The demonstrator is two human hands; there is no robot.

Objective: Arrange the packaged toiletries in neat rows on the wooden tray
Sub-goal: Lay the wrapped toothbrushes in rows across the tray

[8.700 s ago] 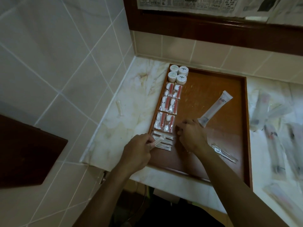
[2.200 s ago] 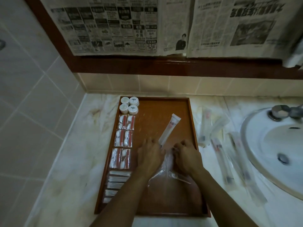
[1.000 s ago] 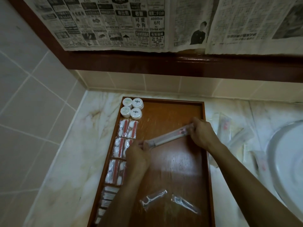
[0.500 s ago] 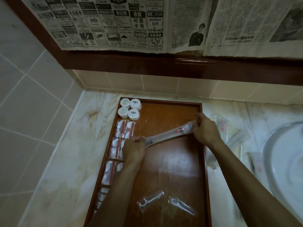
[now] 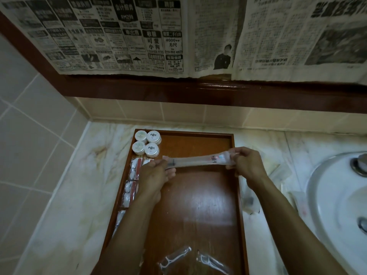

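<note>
A long clear toothbrush packet (image 5: 198,161) stretches crosswise over the far part of the wooden tray (image 5: 198,205). My left hand (image 5: 155,175) pinches its left end and my right hand (image 5: 248,165) grips its right end. Several white round tubs (image 5: 147,143) stand in the tray's far left corner. Below them a column of red-and-white packets (image 5: 134,171) runs down the left side, partly hidden by my left arm. Two floss pick packets (image 5: 174,257) lie loose near the tray's front edge.
More clear toothbrush packets (image 5: 250,201) lie on the marble counter (image 5: 65,195) right of the tray. A white sink (image 5: 337,205) fills the right edge. Newspaper (image 5: 178,36) hangs on the wall above a dark wooden ledge. Tiled wall stands at the left.
Both hands lifted the toothbrush packet off the tray and turned it from diagonal to nearly level across the tray's far part. The floss packets stay where they lay.
</note>
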